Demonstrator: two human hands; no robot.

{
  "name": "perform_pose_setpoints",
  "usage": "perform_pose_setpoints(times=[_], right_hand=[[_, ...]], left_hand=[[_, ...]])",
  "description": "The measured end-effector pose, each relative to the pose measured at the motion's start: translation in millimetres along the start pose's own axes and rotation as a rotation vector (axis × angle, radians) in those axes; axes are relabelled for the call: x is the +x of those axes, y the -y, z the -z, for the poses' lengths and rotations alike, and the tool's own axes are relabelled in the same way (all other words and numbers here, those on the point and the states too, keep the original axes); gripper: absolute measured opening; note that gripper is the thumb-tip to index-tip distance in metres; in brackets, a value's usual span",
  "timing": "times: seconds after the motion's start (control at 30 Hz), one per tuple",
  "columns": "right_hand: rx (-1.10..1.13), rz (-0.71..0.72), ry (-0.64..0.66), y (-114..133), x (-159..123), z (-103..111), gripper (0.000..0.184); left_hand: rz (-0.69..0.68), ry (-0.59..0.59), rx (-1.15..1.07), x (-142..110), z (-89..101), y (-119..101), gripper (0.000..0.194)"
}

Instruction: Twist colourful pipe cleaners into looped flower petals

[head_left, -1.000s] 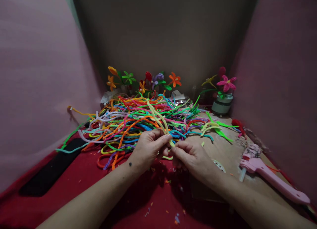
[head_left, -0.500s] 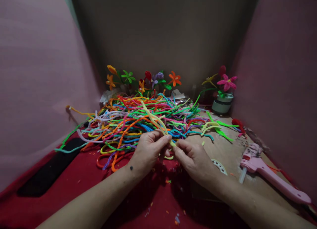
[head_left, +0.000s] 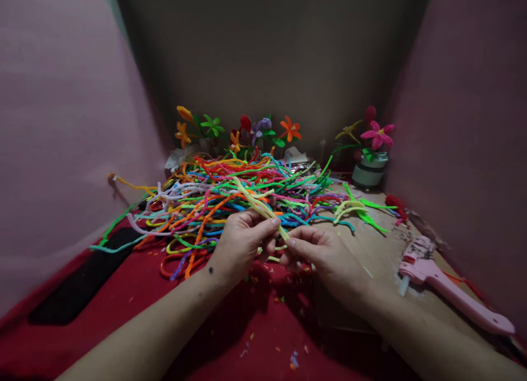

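Note:
Several pale yellow pipe cleaners (head_left: 257,204) are bunched between my two hands, their loose ends pointing up and to the left. My left hand (head_left: 249,241) pinches the bunch between thumb and fingers around its middle. Close by on the right, my right hand (head_left: 315,252) grips the lower end with thumb and forefinger. Some yellow strands show under the fingers. Behind the hands spreads a big tangled heap of coloured pipe cleaners (head_left: 197,191). A few short pale yellow pieces (head_left: 348,209) lie to its right, beside bright green ones (head_left: 368,219).
A pink glue gun (head_left: 453,296) rests on the brown board (head_left: 370,249) at right. On the red cloth (head_left: 197,337) are scraps and, at left, a black flat strip (head_left: 86,276). Pipe-cleaner flowers (head_left: 290,129) stand at the back, with a pale green jar (head_left: 369,169) holding more at right.
The yellow bunch has tilted lower, its tips dropping slightly. Both hands keep their pinch, with the right fingers shifted a little and the bunch's lower end showing more.

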State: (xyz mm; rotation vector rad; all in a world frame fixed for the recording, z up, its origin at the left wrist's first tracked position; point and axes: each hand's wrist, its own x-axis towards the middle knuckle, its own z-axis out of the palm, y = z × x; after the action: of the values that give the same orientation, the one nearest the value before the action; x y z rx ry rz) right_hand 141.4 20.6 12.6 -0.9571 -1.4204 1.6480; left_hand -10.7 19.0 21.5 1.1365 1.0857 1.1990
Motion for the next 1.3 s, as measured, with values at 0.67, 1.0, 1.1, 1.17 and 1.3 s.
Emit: perform_pose_setpoints(times=[0.67, 1.0, 1.1, 1.17, 1.3], right_hand=[[0.439, -0.019, -0.036, -4.6, 3.1, -2.5, 0.018], [0.576, -0.035, -0.106, -14.5, 6.3, -0.7, 0.015], [0.577, -0.036, -0.08, -14.5, 6.7, -1.6, 0.016], [0.581, -0.031, -0.069, -14.8, 7.1, -1.5, 0.016], [0.565, -0.025, -0.053, -15.7, 8.2, 0.4, 0.015]], left_hand=[[0.119, 0.172, 0.213, -9.3, -18.6, 4.0, 0.016], [0.103, 0.202, 0.424, -8.0, -20.0, 5.5, 0.011], [0.157, 0.218, 0.389, -7.8, -19.0, 6.3, 0.014], [0.168, 0.226, 0.368, -7.9, -19.0, 6.9, 0.017], [0.181, 0.238, 0.349, -7.3, -18.3, 5.5, 0.018]])
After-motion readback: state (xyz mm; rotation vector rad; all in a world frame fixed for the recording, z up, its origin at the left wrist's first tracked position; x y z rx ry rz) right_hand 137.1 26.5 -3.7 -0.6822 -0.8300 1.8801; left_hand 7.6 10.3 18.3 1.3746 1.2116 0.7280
